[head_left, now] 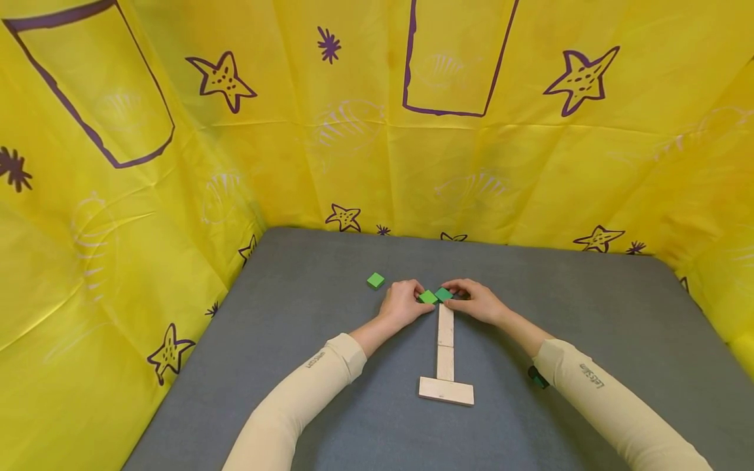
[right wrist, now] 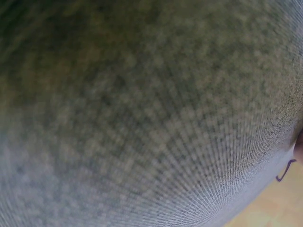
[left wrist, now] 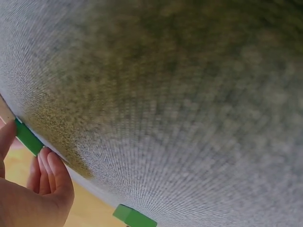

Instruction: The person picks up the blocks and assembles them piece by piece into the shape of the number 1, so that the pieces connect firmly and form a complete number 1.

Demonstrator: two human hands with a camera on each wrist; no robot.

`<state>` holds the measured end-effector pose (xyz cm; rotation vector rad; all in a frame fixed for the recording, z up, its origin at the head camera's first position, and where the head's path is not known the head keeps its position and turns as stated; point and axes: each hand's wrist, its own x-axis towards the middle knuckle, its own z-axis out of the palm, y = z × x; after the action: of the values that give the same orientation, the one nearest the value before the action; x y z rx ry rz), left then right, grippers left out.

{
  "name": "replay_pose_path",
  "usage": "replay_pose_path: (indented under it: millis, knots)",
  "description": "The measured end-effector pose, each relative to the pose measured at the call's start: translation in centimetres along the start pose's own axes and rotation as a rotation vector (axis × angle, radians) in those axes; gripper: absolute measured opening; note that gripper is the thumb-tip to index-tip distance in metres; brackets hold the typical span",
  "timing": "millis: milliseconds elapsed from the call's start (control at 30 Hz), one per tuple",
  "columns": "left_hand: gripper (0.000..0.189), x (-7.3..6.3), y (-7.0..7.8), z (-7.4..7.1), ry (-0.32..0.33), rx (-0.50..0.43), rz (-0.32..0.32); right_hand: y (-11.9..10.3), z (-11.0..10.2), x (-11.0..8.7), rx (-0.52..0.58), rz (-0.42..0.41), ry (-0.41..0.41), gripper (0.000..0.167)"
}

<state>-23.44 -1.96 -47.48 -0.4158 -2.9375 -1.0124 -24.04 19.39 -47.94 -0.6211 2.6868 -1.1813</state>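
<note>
In the head view my left hand (head_left: 405,303) pinches a light green square block (head_left: 428,297) between thumb and fingers. Opposite it, my right hand (head_left: 478,302) pinches a darker green block (head_left: 444,295). The two blocks meet near a corner, just above the far end of a wooden plank (head_left: 446,326). A second plank (head_left: 445,364) continues the line toward me, ending at a crosswise plank (head_left: 446,390). In the left wrist view, thumb and fingertips hold the green block (left wrist: 29,137) by its ends. Only a sliver of fingertip (right wrist: 298,147) shows in the right wrist view.
Another light green block (head_left: 376,280) lies on the grey table (head_left: 318,275), left of my left hand. Yellow cloth (head_left: 365,163) with purple starfish drawings rises behind the table and along both sides.
</note>
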Motion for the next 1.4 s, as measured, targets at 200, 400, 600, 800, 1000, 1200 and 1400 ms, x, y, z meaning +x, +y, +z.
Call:
replay_pose_path:
  millis: [200, 400, 600, 800, 1000, 1200, 1400]
  knots:
    - [0.033, 0.0, 0.1, 0.0, -0.004, 0.015, -0.014, 0.0, 0.0, 0.0, -0.001, 0.010, -0.004, 0.041]
    - [0.033, 0.0, 0.1, 0.0, -0.008, 0.019, -0.019, 0.1, 0.0, 0.0, 0.004, 0.014, -0.008, 0.042]
    - [0.035, 0.0, -0.1, 0.1, -0.016, 0.009, -0.012, 0.0, 0.1, 0.0, 0.003, 0.013, -0.008, 0.042]
    - [0.039, 0.0, -0.4, 0.1, -0.029, -0.013, 0.003, -0.2, 0.0, 0.0, 0.002, 0.017, -0.013, 0.042]
    - [0.040, -0.2, -0.6, -0.4, -0.038, -0.069, 0.021, 0.0, 0.1, 0.1, 0.004, 0.010, -0.005, 0.042]
    - [0.042, -0.4, -1.3, -0.9, -0.040, -0.141, 0.040, 0.0, 0.1, 0.1, 0.004, 0.016, -0.008, 0.042]
    - [0.040, -0.4, -2.1, -1.6, -0.029, -0.253, 0.026, 0.2, 0.1, 0.1, -0.002, 0.015, -0.010, 0.042]
